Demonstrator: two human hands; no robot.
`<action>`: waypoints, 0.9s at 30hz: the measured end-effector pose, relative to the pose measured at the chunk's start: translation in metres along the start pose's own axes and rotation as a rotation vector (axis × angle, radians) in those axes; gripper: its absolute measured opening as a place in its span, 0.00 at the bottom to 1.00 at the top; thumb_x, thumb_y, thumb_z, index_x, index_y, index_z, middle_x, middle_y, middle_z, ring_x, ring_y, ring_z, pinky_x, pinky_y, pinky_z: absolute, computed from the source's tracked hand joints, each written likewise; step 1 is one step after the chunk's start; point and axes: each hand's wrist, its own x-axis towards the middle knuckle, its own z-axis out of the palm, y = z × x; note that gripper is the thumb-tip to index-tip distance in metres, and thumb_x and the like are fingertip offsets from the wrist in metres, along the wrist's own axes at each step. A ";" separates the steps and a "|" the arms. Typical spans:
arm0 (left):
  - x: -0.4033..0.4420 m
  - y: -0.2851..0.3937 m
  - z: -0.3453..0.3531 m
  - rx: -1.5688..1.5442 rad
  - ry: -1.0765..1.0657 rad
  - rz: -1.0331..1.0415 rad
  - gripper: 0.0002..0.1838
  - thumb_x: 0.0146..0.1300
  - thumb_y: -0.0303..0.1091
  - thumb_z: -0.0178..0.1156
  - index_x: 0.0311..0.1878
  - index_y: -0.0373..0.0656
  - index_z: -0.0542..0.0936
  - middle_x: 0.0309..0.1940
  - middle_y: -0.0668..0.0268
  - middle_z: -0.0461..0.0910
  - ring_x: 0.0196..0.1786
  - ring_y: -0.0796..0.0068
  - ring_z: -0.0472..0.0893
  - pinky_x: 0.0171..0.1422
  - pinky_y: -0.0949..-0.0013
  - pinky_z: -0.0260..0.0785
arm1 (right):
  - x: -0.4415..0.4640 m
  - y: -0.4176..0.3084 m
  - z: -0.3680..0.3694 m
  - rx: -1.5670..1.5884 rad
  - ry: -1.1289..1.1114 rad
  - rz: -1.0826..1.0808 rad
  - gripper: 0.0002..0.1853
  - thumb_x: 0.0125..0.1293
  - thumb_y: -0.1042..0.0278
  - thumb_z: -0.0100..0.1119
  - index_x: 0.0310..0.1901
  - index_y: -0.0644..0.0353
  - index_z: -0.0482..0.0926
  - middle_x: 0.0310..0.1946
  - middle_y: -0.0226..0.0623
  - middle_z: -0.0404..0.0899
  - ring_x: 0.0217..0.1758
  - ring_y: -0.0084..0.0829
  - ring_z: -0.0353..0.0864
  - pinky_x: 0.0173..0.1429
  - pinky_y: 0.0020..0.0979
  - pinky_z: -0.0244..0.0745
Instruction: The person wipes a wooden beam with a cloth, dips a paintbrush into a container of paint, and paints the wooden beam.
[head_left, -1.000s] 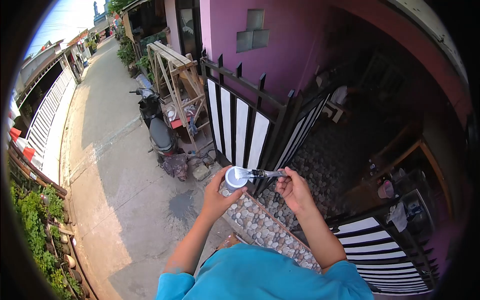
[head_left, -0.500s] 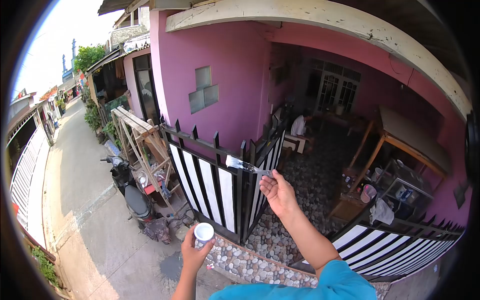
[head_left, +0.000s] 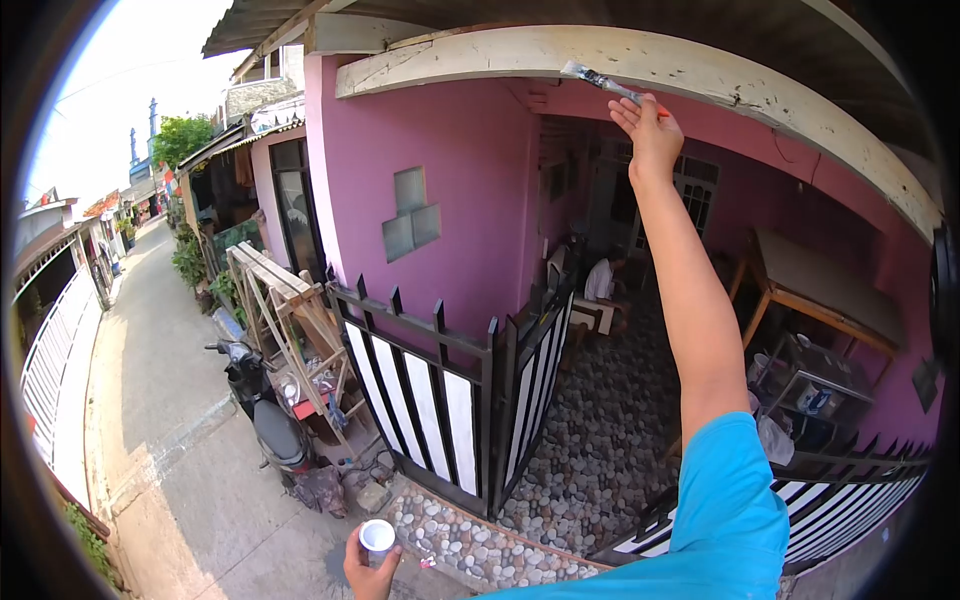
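My left hand (head_left: 370, 572) is wrapped round a small white cup (head_left: 378, 537), held upright low in the view with its opening up. What is inside the cup looks white. My right arm is stretched up and forward, and my right hand (head_left: 650, 135) grips a paintbrush (head_left: 605, 82) by its handle. The brush has pale, white-coated bristles that point up and left. Its tip appears against the cream beam (head_left: 480, 52) under the roof edge; whether it touches cannot be told.
A black and white metal gate (head_left: 420, 400) stands below the purple wall (head_left: 460, 150). A motorbike (head_left: 275, 425) and a wooden frame (head_left: 290, 300) stand at left. Inside, a person in white (head_left: 602, 280) sits near a pebbled floor (head_left: 590, 430). A wooden table (head_left: 815, 280) is at right.
My right hand has raised the brush from the cup up to the beam. My left hand has moved lower and left with the cup. The view has tilted upward.
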 end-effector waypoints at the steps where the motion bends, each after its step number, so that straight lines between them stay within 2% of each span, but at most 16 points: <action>1: -0.003 -0.008 -0.003 0.037 0.019 0.002 0.38 0.53 0.28 0.75 0.66 0.34 0.68 0.59 0.56 0.75 0.61 0.65 0.75 0.67 0.64 0.67 | 0.017 0.003 0.008 0.005 -0.004 -0.001 0.15 0.75 0.67 0.50 0.46 0.76 0.71 0.38 0.51 0.82 0.39 0.40 0.88 0.43 0.31 0.87; 3: -0.007 -0.015 -0.008 0.064 0.042 -0.025 0.38 0.53 0.27 0.75 0.66 0.33 0.68 0.60 0.55 0.74 0.61 0.65 0.75 0.67 0.64 0.67 | 0.046 0.008 0.024 -0.112 -0.021 -0.154 0.15 0.74 0.67 0.51 0.45 0.77 0.72 0.38 0.51 0.83 0.38 0.38 0.88 0.42 0.30 0.87; 11: -0.018 0.007 -0.012 -0.128 0.150 -0.184 0.38 0.54 0.28 0.74 0.67 0.32 0.67 0.60 0.55 0.74 0.62 0.65 0.74 0.68 0.63 0.66 | 0.123 0.047 0.069 -0.367 0.050 -0.324 0.17 0.71 0.63 0.54 0.37 0.74 0.78 0.29 0.45 0.86 0.33 0.33 0.89 0.38 0.28 0.84; 16: -0.013 0.031 -0.016 -0.101 0.119 -0.277 0.38 0.55 0.32 0.74 0.67 0.32 0.67 0.60 0.55 0.74 0.63 0.65 0.73 0.69 0.63 0.65 | 0.162 0.073 0.068 -0.644 0.073 -0.405 0.18 0.70 0.58 0.55 0.34 0.68 0.81 0.24 0.41 0.86 0.31 0.35 0.88 0.43 0.33 0.80; 20: -0.010 0.017 -0.017 -0.101 0.086 -0.250 0.39 0.56 0.33 0.74 0.67 0.33 0.66 0.61 0.54 0.74 0.64 0.64 0.73 0.69 0.63 0.64 | 0.172 0.061 0.050 -0.679 0.106 -0.378 0.18 0.69 0.57 0.55 0.34 0.67 0.81 0.25 0.41 0.86 0.33 0.38 0.87 0.46 0.36 0.79; 23: -0.006 0.012 -0.019 0.000 0.055 -0.270 0.39 0.56 0.33 0.74 0.68 0.33 0.66 0.61 0.54 0.74 0.64 0.64 0.73 0.70 0.63 0.63 | 0.177 0.040 0.029 -0.884 0.215 -0.433 0.17 0.68 0.57 0.56 0.34 0.64 0.83 0.29 0.47 0.85 0.39 0.47 0.86 0.48 0.42 0.78; 24: -0.005 0.012 -0.019 0.025 0.046 -0.272 0.39 0.57 0.33 0.74 0.68 0.33 0.66 0.62 0.53 0.73 0.65 0.64 0.73 0.71 0.63 0.63 | 0.172 0.029 0.028 -0.888 0.216 -0.439 0.17 0.68 0.57 0.56 0.34 0.64 0.83 0.29 0.47 0.85 0.39 0.47 0.86 0.48 0.42 0.78; 26: -0.004 0.011 -0.021 0.049 0.033 -0.274 0.39 0.57 0.33 0.73 0.68 0.32 0.66 0.62 0.53 0.73 0.65 0.64 0.72 0.71 0.63 0.63 | 0.157 0.000 0.022 -1.020 0.248 -0.553 0.18 0.68 0.55 0.55 0.34 0.64 0.83 0.31 0.49 0.85 0.40 0.50 0.85 0.48 0.44 0.77; 27: -0.003 0.009 -0.022 0.062 0.030 -0.301 0.38 0.57 0.33 0.73 0.68 0.32 0.66 0.62 0.53 0.73 0.65 0.64 0.72 0.71 0.63 0.62 | 0.149 -0.014 0.021 -1.104 0.228 -0.599 0.18 0.69 0.55 0.54 0.39 0.63 0.83 0.34 0.48 0.85 0.39 0.50 0.85 0.48 0.45 0.77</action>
